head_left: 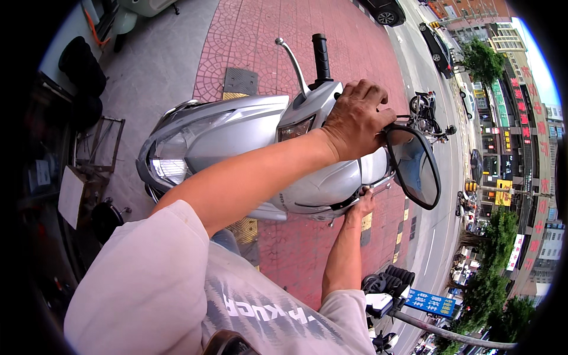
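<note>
A silver scooter [236, 127] stands before me, its headlight [170, 170] at the left and a black handlebar grip [320, 56] with a silver brake lever [291, 62] at the top. My left hand [358, 115] reaches over the handlebar cover. Its fingers are bent, and its thumb presses at the stem of a black-rimmed rear-view mirror [416, 168]; the palm side is hidden. Lower down, beyond my left forearm, my right hand [364, 204] is closed at a dark part on the scooter's side. What it grips is mostly hidden.
The view is tilted sideways. Red paving [296, 254] lies under the scooter, with a grey ramp block [241, 80] beside it. A stool-like frame [100, 145] stands at the left. Parked motorcycles [423, 112], a road [441, 231] and cars lie to the right.
</note>
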The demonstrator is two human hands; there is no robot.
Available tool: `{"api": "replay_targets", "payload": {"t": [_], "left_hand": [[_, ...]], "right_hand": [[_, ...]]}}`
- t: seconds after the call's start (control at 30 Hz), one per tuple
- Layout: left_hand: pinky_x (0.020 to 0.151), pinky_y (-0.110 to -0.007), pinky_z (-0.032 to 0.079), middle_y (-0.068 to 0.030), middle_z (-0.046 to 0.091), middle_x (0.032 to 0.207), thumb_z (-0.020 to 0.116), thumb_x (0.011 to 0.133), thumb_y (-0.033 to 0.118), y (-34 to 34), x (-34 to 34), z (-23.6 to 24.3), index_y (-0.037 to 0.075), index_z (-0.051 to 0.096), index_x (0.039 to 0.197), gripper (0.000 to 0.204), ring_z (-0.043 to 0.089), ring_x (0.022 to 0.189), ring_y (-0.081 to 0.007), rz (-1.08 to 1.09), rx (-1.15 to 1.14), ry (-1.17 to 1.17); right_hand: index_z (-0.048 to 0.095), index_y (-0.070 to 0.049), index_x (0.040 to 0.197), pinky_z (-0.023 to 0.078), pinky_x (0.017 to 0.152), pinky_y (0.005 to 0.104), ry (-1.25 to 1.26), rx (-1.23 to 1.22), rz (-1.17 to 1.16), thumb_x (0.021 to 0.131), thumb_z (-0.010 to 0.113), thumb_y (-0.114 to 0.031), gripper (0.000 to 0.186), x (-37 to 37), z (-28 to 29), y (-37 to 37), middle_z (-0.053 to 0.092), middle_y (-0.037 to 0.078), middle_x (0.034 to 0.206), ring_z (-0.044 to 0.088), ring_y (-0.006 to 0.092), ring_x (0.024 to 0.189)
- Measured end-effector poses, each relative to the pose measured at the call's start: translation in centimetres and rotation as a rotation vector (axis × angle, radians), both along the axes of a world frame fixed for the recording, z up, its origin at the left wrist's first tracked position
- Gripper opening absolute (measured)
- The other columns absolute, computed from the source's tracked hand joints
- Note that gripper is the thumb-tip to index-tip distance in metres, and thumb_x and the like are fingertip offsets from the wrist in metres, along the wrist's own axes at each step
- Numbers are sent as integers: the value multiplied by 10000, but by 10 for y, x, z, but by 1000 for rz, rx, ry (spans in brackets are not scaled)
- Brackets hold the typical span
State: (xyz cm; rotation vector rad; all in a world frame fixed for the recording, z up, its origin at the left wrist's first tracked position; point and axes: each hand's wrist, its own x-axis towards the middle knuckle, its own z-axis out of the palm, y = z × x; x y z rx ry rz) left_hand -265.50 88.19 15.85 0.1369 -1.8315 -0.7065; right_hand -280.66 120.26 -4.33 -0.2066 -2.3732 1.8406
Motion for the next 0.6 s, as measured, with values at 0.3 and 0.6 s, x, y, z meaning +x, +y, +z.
{"api": "replay_targets", "payload": {"t": [0.3,0.6], "left_hand": [[819,-437,545,-135,647,1007,758,824,174,0,16,-7,66,694,1078,284,657,936,-353,-40,248,100],[816,-502,539,-222,719,881,497,1039,551,-39,-20,22,26,682,947,564,698,900,-426,-132,716,-141]], "right_hand": [[650,49,1012,502,636,320,34,-55,1,1076,487,-200,305,4,5,-5,664,88,839,586,165,685],[650,64,1034,505,623,310,52,42,4,1081,482,-197,314,14,19,-15,659,90,828,594,165,676]]}}
